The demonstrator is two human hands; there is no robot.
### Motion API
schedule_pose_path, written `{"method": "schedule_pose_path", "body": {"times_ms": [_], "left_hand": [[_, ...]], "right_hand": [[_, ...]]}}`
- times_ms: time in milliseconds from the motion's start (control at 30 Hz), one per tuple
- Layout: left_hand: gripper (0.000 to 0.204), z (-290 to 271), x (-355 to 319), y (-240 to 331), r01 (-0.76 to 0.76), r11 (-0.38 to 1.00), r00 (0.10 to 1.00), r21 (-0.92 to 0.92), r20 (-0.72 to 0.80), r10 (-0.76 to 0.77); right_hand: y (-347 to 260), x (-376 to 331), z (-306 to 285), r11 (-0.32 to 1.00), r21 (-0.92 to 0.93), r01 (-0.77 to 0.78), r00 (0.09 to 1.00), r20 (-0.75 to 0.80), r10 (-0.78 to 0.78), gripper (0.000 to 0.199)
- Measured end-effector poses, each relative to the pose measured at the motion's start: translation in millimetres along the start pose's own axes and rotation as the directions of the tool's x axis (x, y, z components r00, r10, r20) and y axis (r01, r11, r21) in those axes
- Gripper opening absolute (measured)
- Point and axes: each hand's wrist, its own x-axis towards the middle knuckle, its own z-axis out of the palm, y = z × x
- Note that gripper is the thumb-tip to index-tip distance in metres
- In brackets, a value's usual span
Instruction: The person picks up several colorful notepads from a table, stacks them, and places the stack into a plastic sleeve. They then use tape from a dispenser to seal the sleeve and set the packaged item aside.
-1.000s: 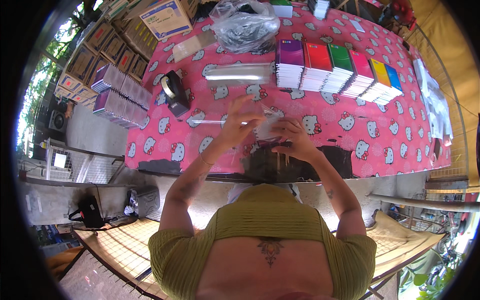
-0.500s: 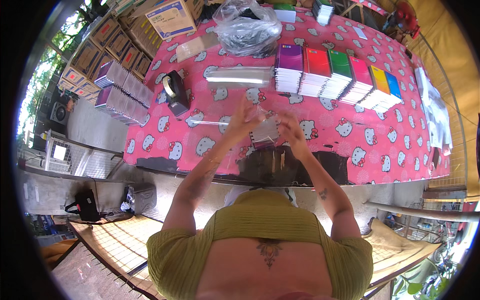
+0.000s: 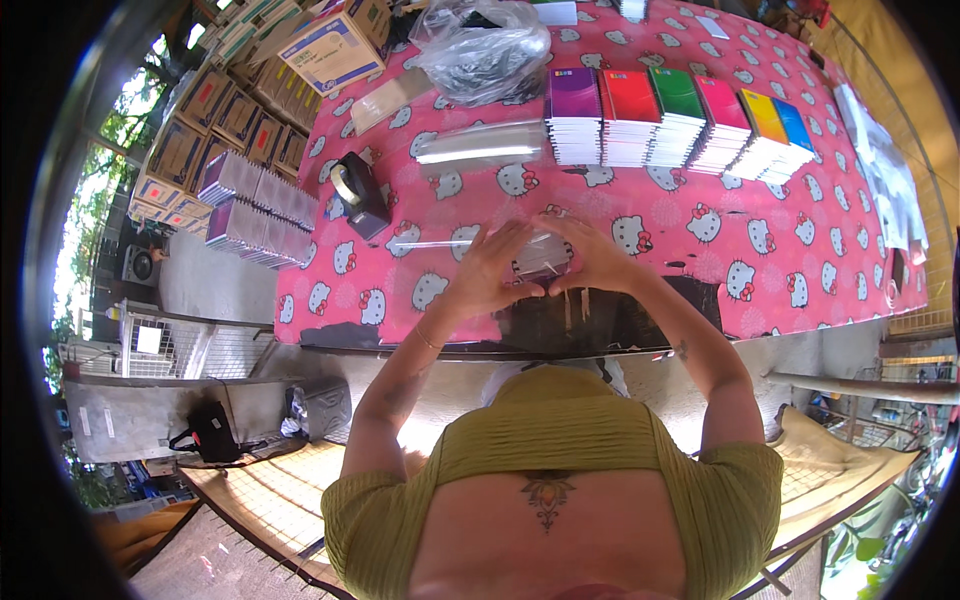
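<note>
Packet in hand: small clear-wrapped packet (image 3: 542, 258), dark and purplish inside, held between both hands just above the near part of the table, in front of the person.
Table: pink cloth (image 3: 800, 240) printed with white cartoon cats, covering the whole top.
Cartons: brown cardboard boxes (image 3: 215, 115) stacked beyond the far left corner; one white-and-blue labelled box (image 3: 335, 50) on that corner.
Plastic bag: crumpled clear bag (image 3: 480, 45) at the far edge.
Coloured stacks: row of six piles (image 3: 680, 125) of thin packs, tops purple, red, green, pink, yellow, blue, left to right.
Purple stacks: pale purple wrapped packs (image 3: 255, 205) off the left edge.
Clear sleeves: shiny pile (image 3: 480, 148) left of the coloured row.
Tape dispenser: black (image 3: 358, 195), near left.
Left hand (image 3: 487, 270): fingers curled on the packet's left side.
Right hand (image 3: 590, 258): fingers closed over its right side.
</note>
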Motion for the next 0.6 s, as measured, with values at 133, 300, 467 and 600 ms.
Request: {"method": "schedule_pose_path", "body": {"times_ms": [133, 300, 467, 600], "left_hand": [[0.040, 9, -7, -2, -0.089, 0.986, 0.995, 0.139, -0.036, 0.094], [0.024, 1, 13, -7, 0.066, 0.992, 0.998, -0.106, -0.006, -0.067], [0.020, 4, 32, -3, 0.287, 0.958, 0.951, -0.015, 0.123, -0.283], [0.027, 4, 40, -6, 0.218, 0.957, 0.975, 0.189, -0.088, -0.205]], "right_hand": [[26, -14, 23, 0.978, -0.100, 0.182, 0.979, -0.077, -0.190, 0.060], [9, -15, 41, 0.973, 0.194, -0.125, 0.962, -0.216, 0.167, 0.053], [-6, 0, 38, 0.988, 0.013, -0.151, 0.917, -0.373, 0.145, 0.049], [5, 0, 23, 0.907, 0.310, -0.283, 0.910, -0.213, 0.357, 0.046]]}}
